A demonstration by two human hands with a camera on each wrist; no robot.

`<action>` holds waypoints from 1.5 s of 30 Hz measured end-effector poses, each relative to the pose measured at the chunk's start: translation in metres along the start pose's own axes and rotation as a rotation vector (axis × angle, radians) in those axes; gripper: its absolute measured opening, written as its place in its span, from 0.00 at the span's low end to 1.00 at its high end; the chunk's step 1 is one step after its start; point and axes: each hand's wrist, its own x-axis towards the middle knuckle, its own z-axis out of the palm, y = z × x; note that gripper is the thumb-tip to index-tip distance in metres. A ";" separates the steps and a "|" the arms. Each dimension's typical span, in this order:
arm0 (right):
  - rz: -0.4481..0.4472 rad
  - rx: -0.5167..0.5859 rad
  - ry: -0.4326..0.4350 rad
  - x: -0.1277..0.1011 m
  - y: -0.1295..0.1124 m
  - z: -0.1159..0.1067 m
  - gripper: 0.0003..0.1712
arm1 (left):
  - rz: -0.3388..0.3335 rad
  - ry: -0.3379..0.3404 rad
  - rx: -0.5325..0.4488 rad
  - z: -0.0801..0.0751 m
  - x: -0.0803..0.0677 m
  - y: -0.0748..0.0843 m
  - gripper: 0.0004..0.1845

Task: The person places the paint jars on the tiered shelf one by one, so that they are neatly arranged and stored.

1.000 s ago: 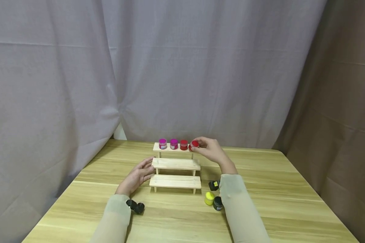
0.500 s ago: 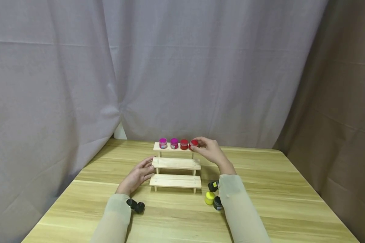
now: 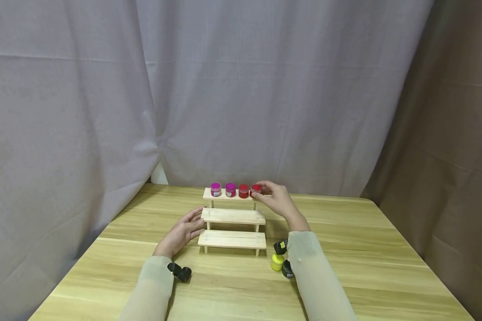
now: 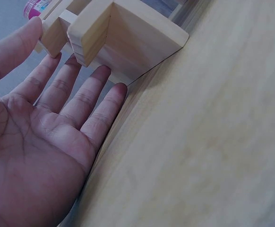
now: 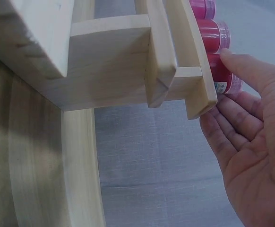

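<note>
At the right end of the top tier of a three-tier wooden stand [image 3: 233, 239], my right hand [image 3: 280, 201] pinches a small red paint jar [image 5: 225, 78] between thumb and fingers. The jar stands upright on the shelf, touching or nearly touching a second red jar [image 3: 243, 191]. Two magenta jars [image 3: 215, 190] fill the left half of that tier. My left hand [image 4: 47, 132] lies against the stand's left side, its fingers extended and fingertips at the wood. The two lower tiers carry no jars.
A yellow jar [image 3: 276, 262] and a black jar [image 3: 287, 269] stand on the wooden table [image 3: 233, 290], close to my right sleeve. Black cameras sit on both wrists. A grey curtain [image 3: 241, 98] hangs behind the table.
The red jar in my right hand has come down slightly and now sits level with the other jars. My left hand stays at the stand's side.
</note>
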 end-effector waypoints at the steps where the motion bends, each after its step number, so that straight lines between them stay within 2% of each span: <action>1: -0.003 -0.005 0.000 0.000 0.000 0.000 0.24 | -0.002 0.003 -0.004 0.000 0.000 0.000 0.35; 13: 0.010 -0.001 -0.019 -0.003 0.003 -0.002 0.25 | -0.005 -0.002 -0.002 0.006 0.001 0.001 0.35; 24: 0.011 -0.004 -0.024 -0.005 0.000 -0.003 0.23 | -0.010 0.006 -0.007 0.003 -0.002 0.000 0.35; 35: 0.043 -0.023 -0.037 -0.009 -0.004 -0.011 0.31 | -0.013 0.007 -0.007 0.003 0.000 -0.001 0.37; 45: 0.009 0.001 -0.025 -0.016 -0.001 -0.022 0.26 | -0.011 0.006 -0.004 0.004 0.002 -0.002 0.37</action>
